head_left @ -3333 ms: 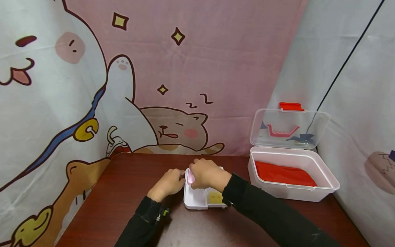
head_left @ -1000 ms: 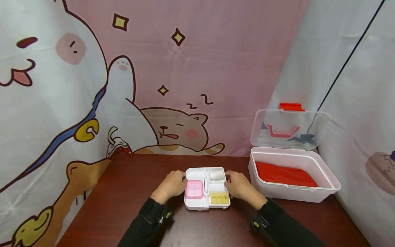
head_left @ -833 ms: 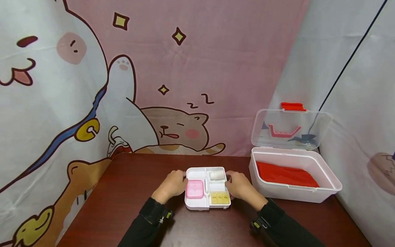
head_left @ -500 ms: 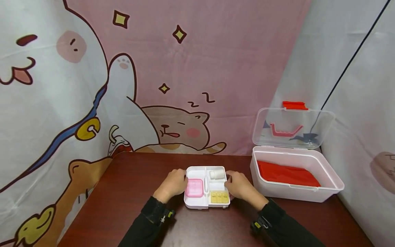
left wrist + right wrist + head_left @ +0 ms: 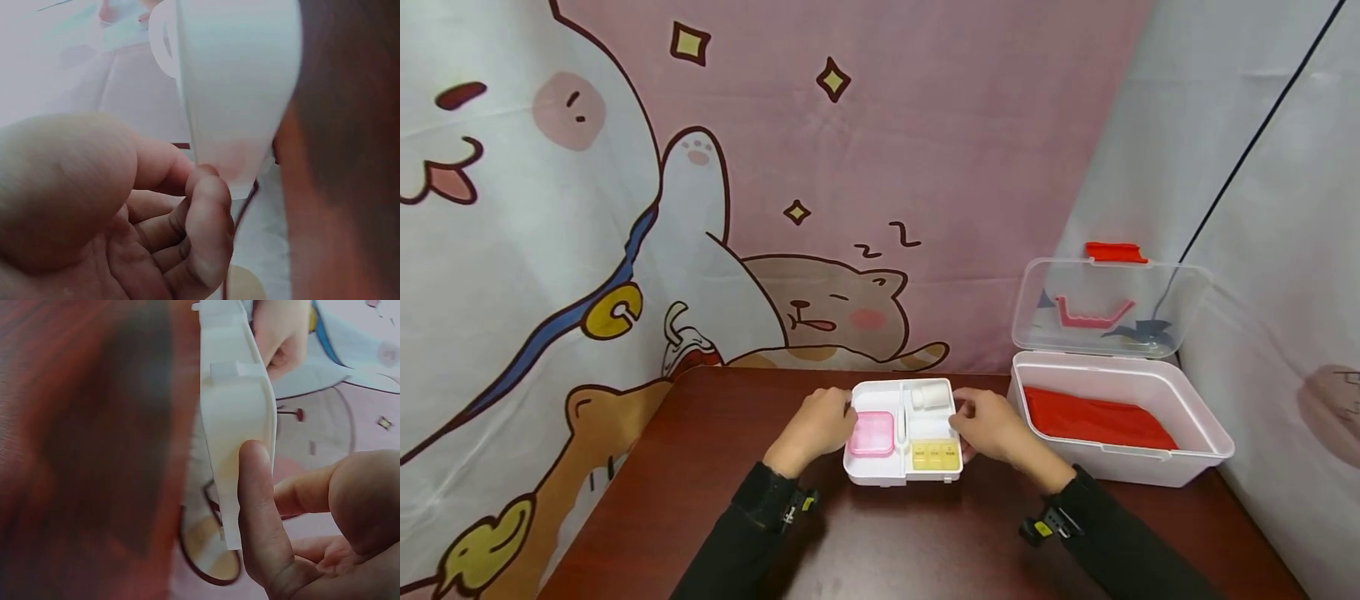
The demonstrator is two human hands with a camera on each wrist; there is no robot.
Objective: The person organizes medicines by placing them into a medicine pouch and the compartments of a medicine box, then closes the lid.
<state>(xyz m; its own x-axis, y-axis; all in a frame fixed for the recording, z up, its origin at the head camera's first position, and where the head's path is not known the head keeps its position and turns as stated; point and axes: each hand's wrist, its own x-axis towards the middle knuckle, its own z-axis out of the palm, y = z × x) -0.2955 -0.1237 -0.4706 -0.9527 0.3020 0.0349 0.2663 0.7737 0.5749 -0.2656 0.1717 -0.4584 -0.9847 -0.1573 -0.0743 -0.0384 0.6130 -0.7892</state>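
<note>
Between my two hands is a white compartment tray [image 5: 872,395] with a narrow handle along its middle. It looks lifted off the table. My left hand [image 5: 820,423] pinches its left side; in the left wrist view, thumb and fingers meet at the tray's wall [image 5: 240,81]. My right hand [image 5: 992,423] grips the right side, with a finger along the outer wall [image 5: 234,412] in the right wrist view. In the tray lie a pink square case [image 5: 872,434], a yellow pill box with three lidded sections [image 5: 936,455] and a small white bottle-like item [image 5: 931,395].
To the right stands a pale plastic box [image 5: 1135,463], its clear lid [image 5: 1097,287] raised against the back, with a red cloth-like item [image 5: 1097,418] inside. A brown table [image 5: 880,550] lies below; a printed curtain [image 5: 970,167] hangs behind it.
My right hand has gone from above the tray's left part to its right side, uncovering the pink case. Since half a second ago, both hands have raised the tray slightly.
</note>
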